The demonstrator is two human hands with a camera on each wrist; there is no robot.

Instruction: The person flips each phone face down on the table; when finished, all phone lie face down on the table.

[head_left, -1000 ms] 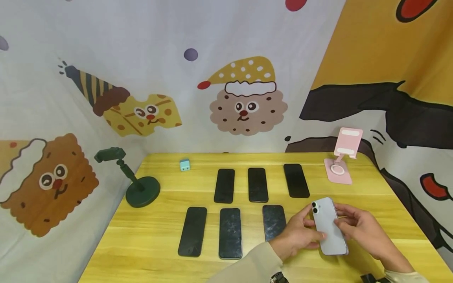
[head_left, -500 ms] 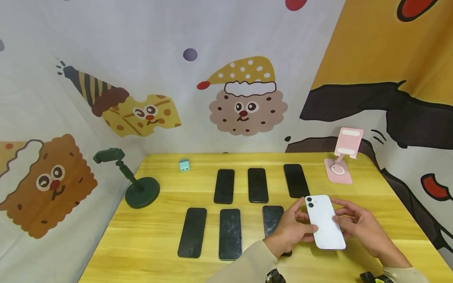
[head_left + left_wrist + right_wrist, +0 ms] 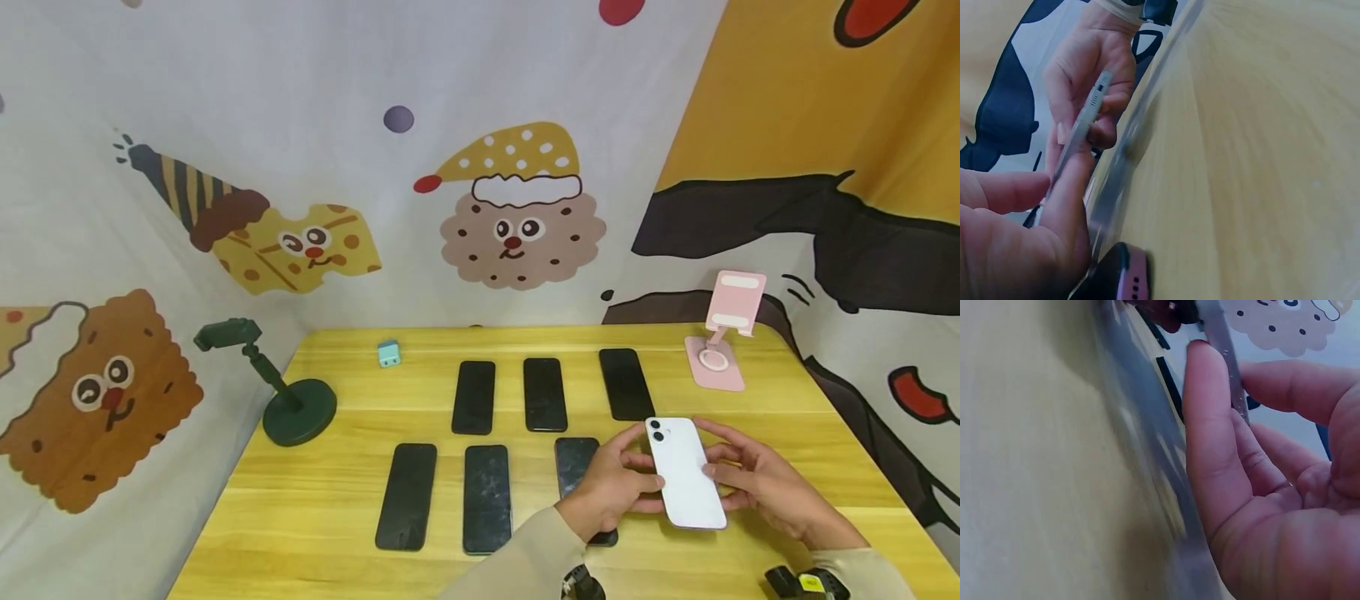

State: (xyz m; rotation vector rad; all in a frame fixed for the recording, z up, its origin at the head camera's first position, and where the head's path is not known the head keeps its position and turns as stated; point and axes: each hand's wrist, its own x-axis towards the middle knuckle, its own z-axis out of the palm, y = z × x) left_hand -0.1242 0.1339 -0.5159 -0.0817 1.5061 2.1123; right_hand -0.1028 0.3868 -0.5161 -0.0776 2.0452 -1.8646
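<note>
Pinching the white phone point(image 3: 684, 473) between them, the left hand point(image 3: 611, 485) and right hand point(image 3: 774, 492) now show its back brighter than a second ago, keeping it raised over the tabletop point(image 3: 288, 517), not set down.

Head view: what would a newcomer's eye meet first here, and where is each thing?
Probably the white phone, held between the left hand and the right hand over the near right part of the table, its back facing the camera. Next, perhaps, the six dark phones in two rows, mostly to its left, and the patterned cloth with big cartoon faces behind the table.
</note>
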